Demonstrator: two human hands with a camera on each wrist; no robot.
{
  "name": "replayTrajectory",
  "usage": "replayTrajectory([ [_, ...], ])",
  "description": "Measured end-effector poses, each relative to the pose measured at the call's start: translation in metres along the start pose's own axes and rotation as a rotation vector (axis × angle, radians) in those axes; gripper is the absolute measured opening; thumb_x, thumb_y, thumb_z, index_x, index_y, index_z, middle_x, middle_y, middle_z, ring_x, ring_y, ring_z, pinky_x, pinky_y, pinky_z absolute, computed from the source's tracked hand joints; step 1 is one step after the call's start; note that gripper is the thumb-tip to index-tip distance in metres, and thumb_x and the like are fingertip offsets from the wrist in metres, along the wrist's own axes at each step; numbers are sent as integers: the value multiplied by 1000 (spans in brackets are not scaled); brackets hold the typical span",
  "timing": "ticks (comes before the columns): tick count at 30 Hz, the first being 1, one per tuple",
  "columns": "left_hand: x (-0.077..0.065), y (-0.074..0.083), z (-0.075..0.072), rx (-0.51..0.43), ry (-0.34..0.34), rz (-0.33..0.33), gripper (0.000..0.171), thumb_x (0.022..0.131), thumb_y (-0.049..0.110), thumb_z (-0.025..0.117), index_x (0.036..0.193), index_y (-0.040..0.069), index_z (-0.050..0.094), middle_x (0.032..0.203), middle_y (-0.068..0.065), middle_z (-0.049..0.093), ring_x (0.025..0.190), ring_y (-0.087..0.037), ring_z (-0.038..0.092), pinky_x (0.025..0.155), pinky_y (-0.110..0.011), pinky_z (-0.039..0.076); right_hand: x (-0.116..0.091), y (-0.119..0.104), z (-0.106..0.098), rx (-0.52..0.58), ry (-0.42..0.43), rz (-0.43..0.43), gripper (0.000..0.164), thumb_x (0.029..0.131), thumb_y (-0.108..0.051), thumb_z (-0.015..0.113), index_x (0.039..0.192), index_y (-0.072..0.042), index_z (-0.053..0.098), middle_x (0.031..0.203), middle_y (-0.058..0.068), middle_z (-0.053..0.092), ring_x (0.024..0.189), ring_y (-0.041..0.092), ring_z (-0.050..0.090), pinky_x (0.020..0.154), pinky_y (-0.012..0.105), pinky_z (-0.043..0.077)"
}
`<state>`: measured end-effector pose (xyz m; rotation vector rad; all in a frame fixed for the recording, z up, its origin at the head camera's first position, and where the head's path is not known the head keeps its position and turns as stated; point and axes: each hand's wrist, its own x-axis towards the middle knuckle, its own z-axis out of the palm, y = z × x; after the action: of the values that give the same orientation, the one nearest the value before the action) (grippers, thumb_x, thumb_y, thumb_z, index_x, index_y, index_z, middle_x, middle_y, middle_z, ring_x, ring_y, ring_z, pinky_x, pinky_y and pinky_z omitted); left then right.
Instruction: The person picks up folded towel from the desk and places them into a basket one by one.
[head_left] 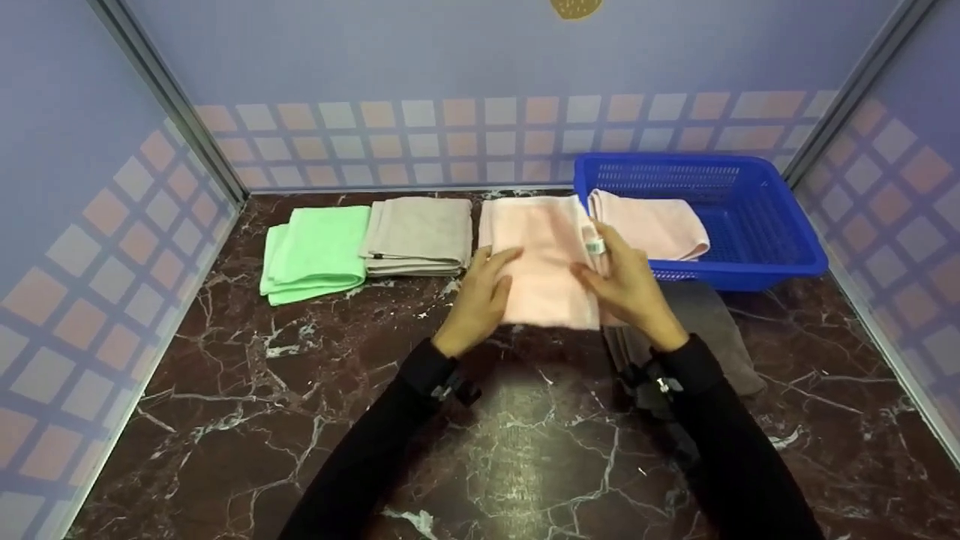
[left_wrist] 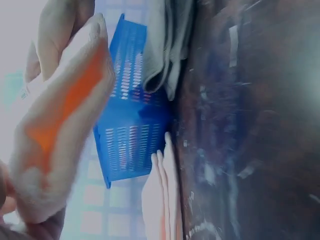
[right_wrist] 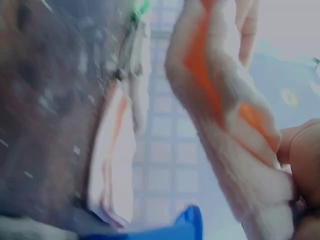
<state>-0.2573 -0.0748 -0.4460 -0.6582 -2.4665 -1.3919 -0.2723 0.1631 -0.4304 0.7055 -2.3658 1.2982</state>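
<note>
Both hands hold a folded pink towel with a white edge and a small tag, raised above the table. My left hand grips its left side, thumb on top. On the right side, my right hand pinches it near the tag. In the left wrist view the towel's folded layers show an orange-looking inside. Another folded pink towel lies on the table beneath, mostly hidden from the head view by the held one.
Left of the hands lie folded green towels and a stack of beige-grey towels. A blue basket at the back right has a pink towel in its left part. A dark grey towel lies before it, partly under the right forearm.
</note>
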Motion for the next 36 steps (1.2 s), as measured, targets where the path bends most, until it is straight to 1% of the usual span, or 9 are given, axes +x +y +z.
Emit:
replayTrajectory([
  [6,29,8,29,-150,-101,-24,66,88,-4,53,149,5,30,150,-17,24,127,-29,44,100,-32,45,11,22,-33,-76,111,10,68,83,-2,70,144,-9,41,116,23,64,93,33,65,79,45,54],
  [10,50,11,53,-166,-34,49,39,90,0,58,129,4,55,135,-15,40,115,-23,52,91,-23,49,14,38,-56,-147,203,20,71,83,4,63,145,-18,36,109,23,64,76,31,62,58,38,52],
  [14,65,12,72,-161,38,89,18,93,7,60,109,7,69,111,-11,51,90,-14,55,77,-16,50,17,53,-68,-233,311,61,58,85,-2,62,136,-24,43,100,20,64,70,30,58,54,35,44],
  [18,74,13,86,-95,25,106,32,96,8,55,128,6,61,117,-12,52,88,-15,53,83,-20,45,19,68,-74,-221,379,84,44,86,-3,60,126,-19,48,108,19,62,80,32,56,62,41,41],
  [21,80,12,97,-49,-17,110,42,97,8,53,139,5,49,132,-16,46,107,-18,51,99,-20,38,21,77,-79,-218,426,76,35,86,-1,59,118,-12,50,108,18,62,81,30,52,66,43,40],
  [25,84,12,109,41,-29,123,47,97,16,55,142,7,45,139,-18,43,126,-22,46,109,-22,31,23,88,-85,-259,445,32,18,85,1,57,102,-4,58,98,18,62,84,29,53,73,44,40],
  [28,86,14,115,136,-5,126,45,98,23,55,140,9,49,138,-17,45,125,-23,50,108,-24,36,25,96,-87,-291,433,22,12,85,4,56,94,-1,63,93,18,62,91,32,59,80,46,43],
  [32,88,17,120,267,-10,133,41,101,23,49,139,7,50,142,-18,42,120,-27,55,102,-29,43,25,104,-89,-314,369,72,20,86,5,56,102,-2,67,103,19,66,106,35,60,92,49,44],
  [36,88,20,125,430,-84,149,52,104,35,36,143,1,41,152,-22,28,134,-31,40,111,-33,33,25,111,-91,-338,268,115,37,86,4,56,120,-5,64,116,20,63,113,38,56,96,51,42],
])
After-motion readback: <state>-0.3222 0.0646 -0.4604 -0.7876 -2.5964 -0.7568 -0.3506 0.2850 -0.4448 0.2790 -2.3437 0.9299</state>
